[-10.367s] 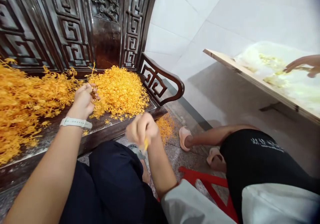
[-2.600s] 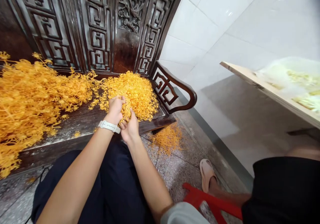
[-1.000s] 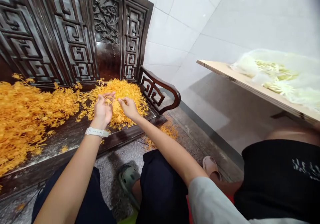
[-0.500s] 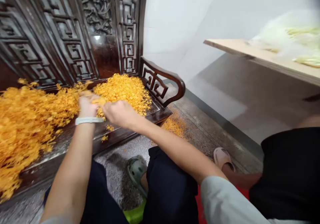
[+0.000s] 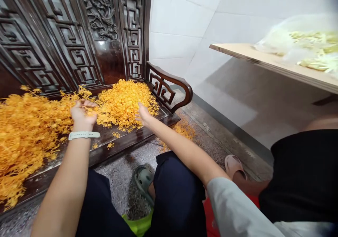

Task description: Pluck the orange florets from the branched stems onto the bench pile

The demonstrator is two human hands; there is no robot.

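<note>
A large tangled heap of orange plastic flower-like pieces point(image 5: 31, 124) covers the left of a dark wooden bench seat. Farther right, a second pile of orange pieces point(image 5: 124, 99), looser and smaller, lies beside the armrest. My left hand point(image 5: 83, 114), with a pale watch band at the wrist, hovers between the two heaps, thumb and fingers apart; orange pieces show just past the fingertips. At the front of the right pile is my right hand point(image 5: 144, 114), its fingers stretched out and apart, seemingly holding nothing. A few single pieces point(image 5: 110, 145) are scattered on the seat's front edge.
The bench has a carved back point(image 5: 101, 15) and a curved armrest point(image 5: 182, 89). Orange bits point(image 5: 185, 128) litter the floor beyond it. On the right, a board shelf point(image 5: 237, 50) bears a plastic bag point(image 5: 280, 32) with pale yellow pieces. Another person's leg in black point(image 5: 303, 177) is close by.
My hands were together, closed around orange pieces between the heaps. Now they have come apart and opened, the left drawn back left, the right moved right to the smaller pile.
</note>
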